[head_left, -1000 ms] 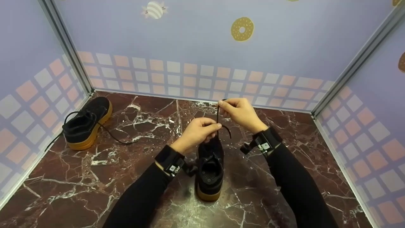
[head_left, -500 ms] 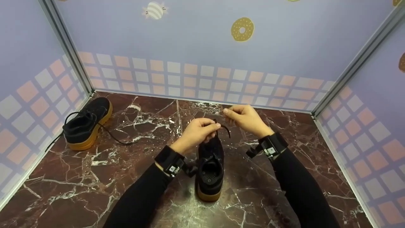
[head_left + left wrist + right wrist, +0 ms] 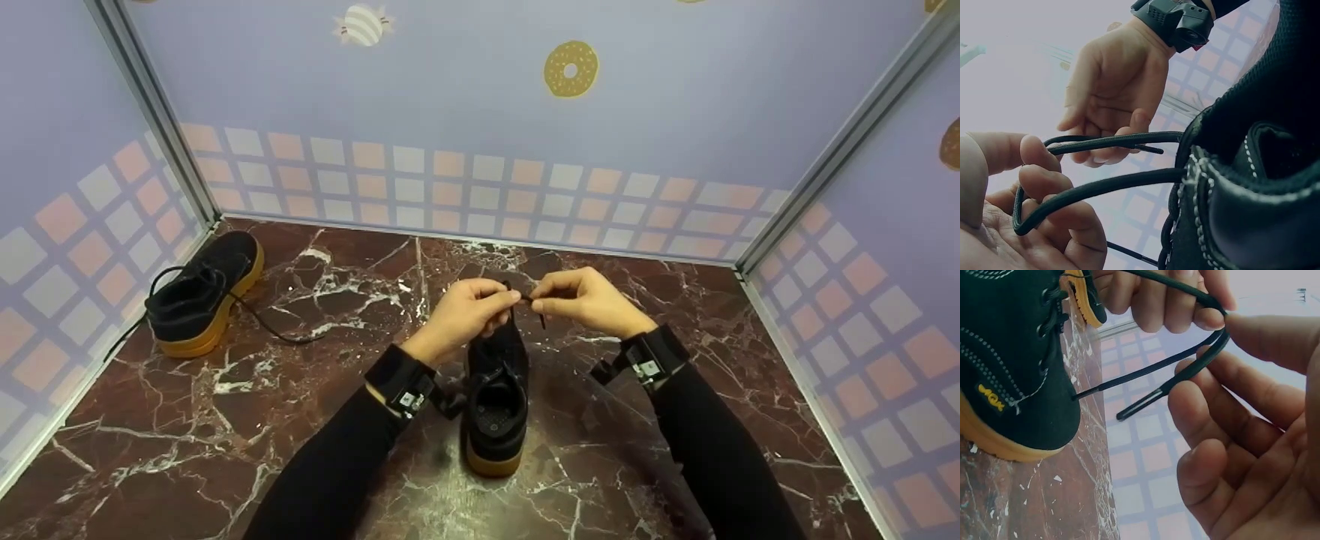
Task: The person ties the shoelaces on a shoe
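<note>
A black shoe (image 3: 495, 442) with a tan sole stands on the floor between my forearms, heel toward me. Above its toe, my left hand (image 3: 465, 311) pinches the black shoelaces (image 3: 1112, 185), which run from the shoe's eyelets and bend around its curled fingers in the left wrist view. My right hand (image 3: 581, 300) is right beside it, thumb and finger pinching the bend of the lace (image 3: 1216, 349). Two tipped lace ends hang loose below the pinch in the right wrist view, near the shoe's toe (image 3: 1050, 405).
A matching black shoe (image 3: 180, 311) sits by the left wall, its untied lace (image 3: 274, 330) trailing onto the dark red marble-patterned floor (image 3: 360, 300). Lilac panels (image 3: 450, 90) with printed squares enclose the back and both sides.
My right hand has let go of the upright lace end it was drawing up, come down, and taken the lace beside my left fingertips. The left hand keeps its place.
</note>
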### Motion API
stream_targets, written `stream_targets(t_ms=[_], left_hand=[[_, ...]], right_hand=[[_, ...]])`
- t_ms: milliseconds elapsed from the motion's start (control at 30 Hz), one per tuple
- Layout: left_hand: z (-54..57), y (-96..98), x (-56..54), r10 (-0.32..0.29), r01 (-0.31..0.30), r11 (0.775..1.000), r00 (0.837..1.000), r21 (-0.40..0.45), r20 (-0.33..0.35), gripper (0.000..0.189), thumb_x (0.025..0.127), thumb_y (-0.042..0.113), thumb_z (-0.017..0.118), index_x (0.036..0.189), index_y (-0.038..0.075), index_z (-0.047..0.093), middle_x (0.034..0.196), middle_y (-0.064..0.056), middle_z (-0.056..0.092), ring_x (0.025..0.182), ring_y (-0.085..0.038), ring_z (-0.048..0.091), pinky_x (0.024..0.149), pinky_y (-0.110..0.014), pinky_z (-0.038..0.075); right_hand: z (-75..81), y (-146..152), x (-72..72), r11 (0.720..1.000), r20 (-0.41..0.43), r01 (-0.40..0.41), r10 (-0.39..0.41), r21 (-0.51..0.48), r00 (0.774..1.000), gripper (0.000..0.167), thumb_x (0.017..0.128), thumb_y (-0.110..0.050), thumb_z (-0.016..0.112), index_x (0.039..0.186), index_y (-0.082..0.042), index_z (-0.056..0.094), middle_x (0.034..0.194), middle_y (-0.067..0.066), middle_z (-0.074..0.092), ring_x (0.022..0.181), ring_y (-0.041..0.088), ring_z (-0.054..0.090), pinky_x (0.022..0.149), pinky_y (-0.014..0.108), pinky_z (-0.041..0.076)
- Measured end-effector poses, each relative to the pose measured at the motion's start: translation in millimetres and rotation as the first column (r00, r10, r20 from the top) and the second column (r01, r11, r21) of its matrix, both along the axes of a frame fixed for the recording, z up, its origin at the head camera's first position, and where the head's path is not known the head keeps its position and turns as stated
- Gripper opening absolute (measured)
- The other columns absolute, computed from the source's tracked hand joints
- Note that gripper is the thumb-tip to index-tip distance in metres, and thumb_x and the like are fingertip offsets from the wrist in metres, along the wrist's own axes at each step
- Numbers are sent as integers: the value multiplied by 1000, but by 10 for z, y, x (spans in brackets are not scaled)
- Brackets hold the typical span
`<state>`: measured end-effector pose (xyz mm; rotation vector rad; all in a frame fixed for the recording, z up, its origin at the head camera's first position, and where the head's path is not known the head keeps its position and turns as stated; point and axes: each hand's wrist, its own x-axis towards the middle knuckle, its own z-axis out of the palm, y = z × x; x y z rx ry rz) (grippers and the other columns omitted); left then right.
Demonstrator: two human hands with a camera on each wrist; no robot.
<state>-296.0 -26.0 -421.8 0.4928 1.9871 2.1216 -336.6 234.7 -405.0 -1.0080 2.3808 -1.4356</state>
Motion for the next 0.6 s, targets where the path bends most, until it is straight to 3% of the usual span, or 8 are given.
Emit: stream_targets(t_ms=[200,333,600], left_hand=[[0,3,8,0,0,1000,1000,0,0,23,108,18,75,85,14,76,70,3,63,55,-6,48,53,-20,40],[-6,-4,14,-7,7,1000,1000,-12,4,23,107,19,75,86,13,75,70,3,64,55,-7,48,53,-21,41],[-3,-20,1,-21,21,999,1000,-30,4,19,108,19,75,92,9,80,71,2,65,56,-6,50,53,-20,43]], right_hand=[[-3,8,43,997,-81,40,-35,59,996,15,105,-23,80,110,-9,84,97,6,79,76,32,69,66,27,54],[-6,43,58,995,-101,84,-77,61,992,16,105,-25,80,108,-10,84,91,6,78,68,22,64,60,25,49],[-41,143,59,989,-80,145,-143,29,987,15,104,-23,82,105,-8,84,84,12,75,60,13,53,53,23,40]])
